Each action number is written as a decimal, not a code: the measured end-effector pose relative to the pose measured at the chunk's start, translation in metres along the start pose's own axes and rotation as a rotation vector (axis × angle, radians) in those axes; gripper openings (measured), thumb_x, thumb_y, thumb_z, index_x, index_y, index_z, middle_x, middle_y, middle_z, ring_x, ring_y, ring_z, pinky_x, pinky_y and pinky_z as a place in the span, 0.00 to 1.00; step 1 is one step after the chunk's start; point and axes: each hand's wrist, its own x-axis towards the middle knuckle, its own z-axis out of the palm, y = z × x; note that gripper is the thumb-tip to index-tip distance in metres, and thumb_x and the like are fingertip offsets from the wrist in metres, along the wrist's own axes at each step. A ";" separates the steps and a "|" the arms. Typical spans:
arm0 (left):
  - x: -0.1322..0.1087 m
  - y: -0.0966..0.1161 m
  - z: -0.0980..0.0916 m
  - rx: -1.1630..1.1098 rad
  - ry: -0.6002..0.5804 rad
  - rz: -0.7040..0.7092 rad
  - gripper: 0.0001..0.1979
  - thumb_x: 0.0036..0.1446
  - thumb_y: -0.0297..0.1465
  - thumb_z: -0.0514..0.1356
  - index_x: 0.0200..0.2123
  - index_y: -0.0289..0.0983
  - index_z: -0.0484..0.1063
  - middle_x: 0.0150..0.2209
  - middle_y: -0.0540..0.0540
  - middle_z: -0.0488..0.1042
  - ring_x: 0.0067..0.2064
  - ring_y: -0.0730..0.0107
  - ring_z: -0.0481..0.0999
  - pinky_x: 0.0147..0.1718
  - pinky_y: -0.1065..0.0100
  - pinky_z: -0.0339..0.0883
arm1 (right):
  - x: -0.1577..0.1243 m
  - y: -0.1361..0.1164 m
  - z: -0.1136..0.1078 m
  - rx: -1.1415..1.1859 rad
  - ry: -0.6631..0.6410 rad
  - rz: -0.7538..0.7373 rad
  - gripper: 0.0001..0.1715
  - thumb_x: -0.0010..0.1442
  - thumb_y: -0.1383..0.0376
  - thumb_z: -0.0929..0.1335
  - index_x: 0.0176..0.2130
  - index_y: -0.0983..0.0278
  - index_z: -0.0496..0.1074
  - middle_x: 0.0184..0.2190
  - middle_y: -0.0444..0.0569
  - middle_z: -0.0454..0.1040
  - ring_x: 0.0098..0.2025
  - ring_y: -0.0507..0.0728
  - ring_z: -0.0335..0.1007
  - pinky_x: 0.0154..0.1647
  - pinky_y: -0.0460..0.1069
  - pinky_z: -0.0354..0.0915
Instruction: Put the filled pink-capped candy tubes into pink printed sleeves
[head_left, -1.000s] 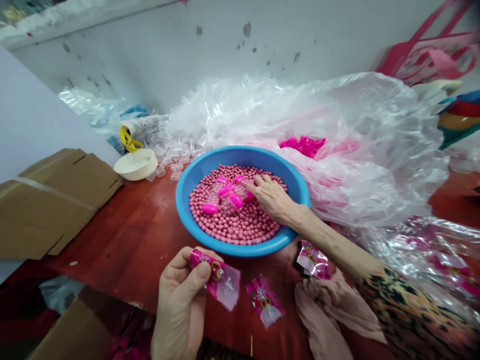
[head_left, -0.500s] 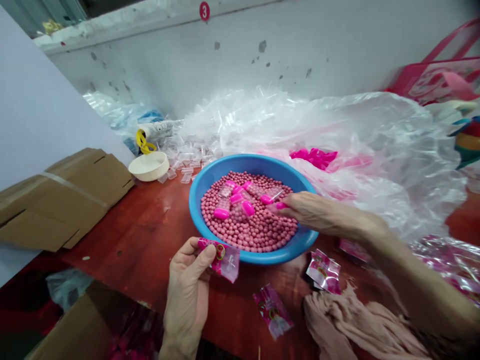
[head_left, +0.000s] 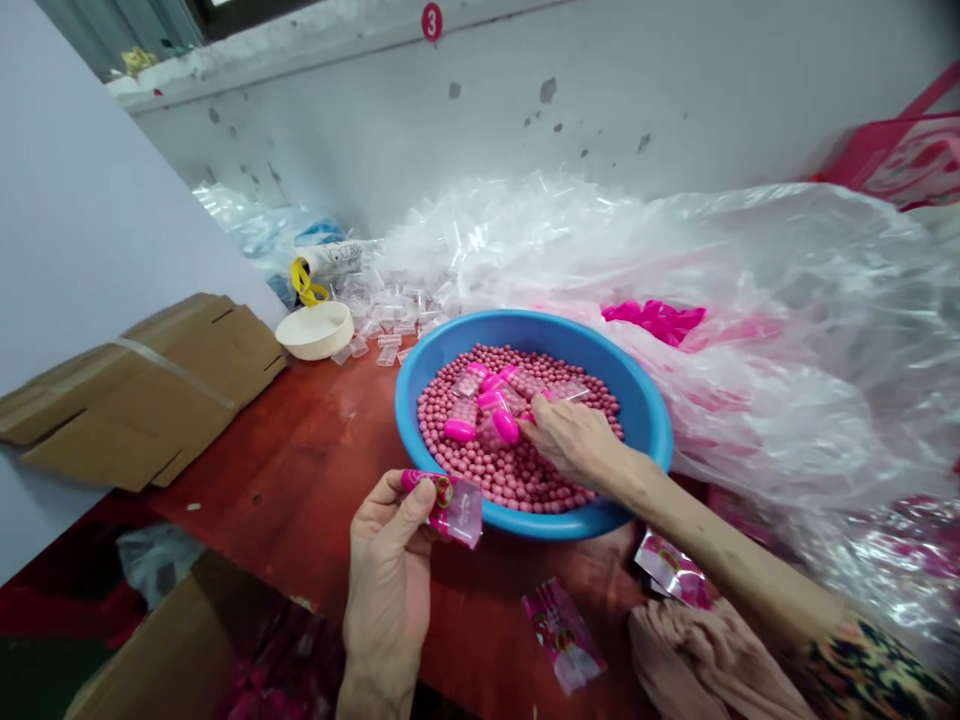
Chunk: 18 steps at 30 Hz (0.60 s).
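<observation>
My left hand [head_left: 394,560] pinches a small clear plastic bag with pink print [head_left: 455,510] between thumb and fingers, just in front of the basin's near rim. A blue basin [head_left: 656,430] holds many small pink beads [head_left: 502,475]. On the beads lie several clear tubes with bright pink caps [head_left: 460,428], some with beads inside. My right hand [head_left: 574,435] reaches into the basin from the right, its fingers closed at a pink-capped tube [head_left: 528,417] that they partly cover. A clear tube [head_left: 571,391] lies just behind that hand.
Another printed bag [head_left: 562,635] lies on the red table [head_left: 315,470], with more [head_left: 675,570] beside a crumpled cloth [head_left: 697,650]. Clear tubes [head_left: 390,345], a white lid [head_left: 315,332] and plastic sheeting [head_left: 810,260] stand behind. Flattened cardboard [head_left: 157,385] is at left; pink caps [head_left: 656,320] lie behind right.
My right hand has moved left and inward across the basin to the cluster of capped tubes. My left hand still holds the bag, now turned slightly. The whole view has shifted a little.
</observation>
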 end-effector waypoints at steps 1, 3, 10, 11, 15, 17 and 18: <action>0.001 0.000 -0.001 -0.005 0.001 -0.002 0.07 0.43 0.25 0.70 0.24 0.34 0.74 0.22 0.52 0.79 0.23 0.79 0.75 0.25 0.79 0.70 | -0.005 0.000 0.004 0.023 0.026 0.012 0.18 0.63 0.60 0.66 0.51 0.64 0.67 0.49 0.51 0.71 0.45 0.57 0.72 0.43 0.57 0.70; 0.003 -0.002 -0.002 -0.011 0.000 -0.009 0.07 0.44 0.25 0.70 0.24 0.34 0.74 0.22 0.52 0.79 0.22 0.80 0.75 0.25 0.79 0.71 | -0.016 0.001 0.008 0.071 0.059 0.003 0.20 0.64 0.59 0.65 0.52 0.68 0.67 0.46 0.54 0.73 0.45 0.59 0.72 0.44 0.58 0.69; 0.002 -0.009 0.001 -0.027 -0.020 -0.043 0.06 0.45 0.25 0.69 0.25 0.34 0.73 0.23 0.52 0.79 0.23 0.80 0.76 0.28 0.78 0.72 | -0.031 0.022 0.000 0.292 0.021 -0.247 0.13 0.60 0.56 0.67 0.39 0.61 0.75 0.37 0.50 0.77 0.42 0.58 0.72 0.43 0.50 0.64; 0.001 -0.010 0.001 -0.027 -0.024 -0.048 0.06 0.46 0.24 0.69 0.25 0.34 0.73 0.23 0.51 0.79 0.24 0.79 0.76 0.29 0.77 0.72 | -0.030 0.026 -0.002 0.318 0.008 -0.265 0.16 0.57 0.53 0.69 0.39 0.62 0.75 0.36 0.48 0.77 0.40 0.58 0.73 0.39 0.49 0.65; -0.002 -0.012 0.004 -0.021 -0.031 -0.054 0.05 0.48 0.24 0.67 0.26 0.34 0.73 0.24 0.51 0.79 0.26 0.78 0.78 0.32 0.76 0.73 | -0.026 0.036 -0.006 0.382 -0.032 -0.302 0.24 0.49 0.48 0.72 0.39 0.62 0.75 0.32 0.43 0.78 0.33 0.55 0.73 0.31 0.44 0.64; -0.002 -0.013 0.005 -0.015 -0.028 -0.055 0.05 0.47 0.24 0.68 0.26 0.35 0.73 0.25 0.51 0.80 0.27 0.77 0.78 0.32 0.75 0.73 | -0.024 0.035 -0.002 0.370 -0.007 -0.257 0.20 0.58 0.49 0.67 0.36 0.62 0.76 0.28 0.43 0.76 0.30 0.53 0.72 0.30 0.45 0.63; -0.002 -0.013 0.005 -0.011 -0.024 -0.054 0.05 0.47 0.24 0.68 0.27 0.35 0.74 0.25 0.51 0.80 0.27 0.76 0.78 0.32 0.75 0.73 | -0.024 0.033 0.001 0.349 0.018 -0.212 0.20 0.63 0.52 0.63 0.34 0.64 0.75 0.26 0.44 0.76 0.28 0.53 0.71 0.30 0.45 0.62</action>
